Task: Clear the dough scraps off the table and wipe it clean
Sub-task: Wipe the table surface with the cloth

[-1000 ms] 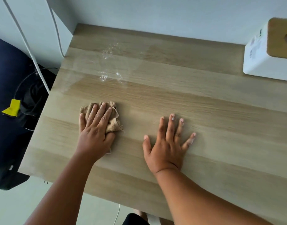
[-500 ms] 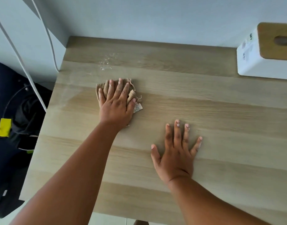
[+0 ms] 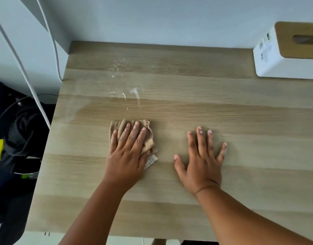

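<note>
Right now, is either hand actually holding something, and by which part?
The left hand presses flat on top of the tan cloth, not gripping it. The right hand lies flat on the table, holding nothing.

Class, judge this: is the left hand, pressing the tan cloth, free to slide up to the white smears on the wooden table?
Probably yes. The left hand presses the tan cloth flat, and only bare wooden table lies between it and the white smears.
</note>
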{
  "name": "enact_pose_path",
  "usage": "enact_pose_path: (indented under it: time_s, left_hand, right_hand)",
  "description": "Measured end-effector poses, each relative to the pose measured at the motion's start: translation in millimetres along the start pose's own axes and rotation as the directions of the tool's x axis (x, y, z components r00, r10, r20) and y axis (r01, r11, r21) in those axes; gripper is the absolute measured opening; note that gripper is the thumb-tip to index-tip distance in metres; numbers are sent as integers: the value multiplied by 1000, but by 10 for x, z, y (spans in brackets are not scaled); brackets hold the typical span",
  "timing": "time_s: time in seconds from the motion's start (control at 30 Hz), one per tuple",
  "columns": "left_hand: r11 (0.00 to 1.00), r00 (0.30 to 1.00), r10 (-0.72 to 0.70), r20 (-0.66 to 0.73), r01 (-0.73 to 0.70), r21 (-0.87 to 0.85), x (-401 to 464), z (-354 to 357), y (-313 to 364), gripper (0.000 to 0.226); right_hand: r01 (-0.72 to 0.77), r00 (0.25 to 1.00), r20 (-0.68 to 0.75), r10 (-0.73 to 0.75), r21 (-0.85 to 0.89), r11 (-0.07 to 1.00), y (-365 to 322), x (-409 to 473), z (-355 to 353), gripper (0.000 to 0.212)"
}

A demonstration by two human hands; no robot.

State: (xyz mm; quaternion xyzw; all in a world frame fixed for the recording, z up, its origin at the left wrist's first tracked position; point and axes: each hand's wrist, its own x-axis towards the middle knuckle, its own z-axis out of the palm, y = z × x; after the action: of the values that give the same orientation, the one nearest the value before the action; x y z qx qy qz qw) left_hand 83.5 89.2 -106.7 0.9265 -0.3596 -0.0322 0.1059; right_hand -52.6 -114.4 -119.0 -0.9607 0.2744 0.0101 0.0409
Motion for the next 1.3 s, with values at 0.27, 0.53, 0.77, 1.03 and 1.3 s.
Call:
enact_pose_path:
  time_s: [0.27, 0.53, 0.77, 1.03, 1.3]
  left_hand:
    - [980, 979, -196, 53, 197, -16, 565, -117, -303, 71]
    - [981, 977, -182, 112, 188, -46, 1149, -132, -199, 68]
    - [1000, 998, -1, 69, 2, -19, 96, -179, -457, 67]
    - [992, 990, -126, 57, 125, 12, 714, -244, -676, 75]
    - [995, 992, -95, 79, 97, -15, 1238, -157, -495, 75]
  right_hand:
    - [4, 1000, 13, -4, 19, 1000, 9, 2, -28, 88]
    - [-8, 999, 51, 7, 12, 1000, 11, 10, -77, 87]
    - [-12, 999, 50, 11, 27, 1000, -14, 10, -101, 87]
    - [-7, 999, 37, 7, 5, 1000, -11, -2, -64, 88]
    - [-3, 1000, 25, 3, -16, 1000, 11, -3, -18, 86]
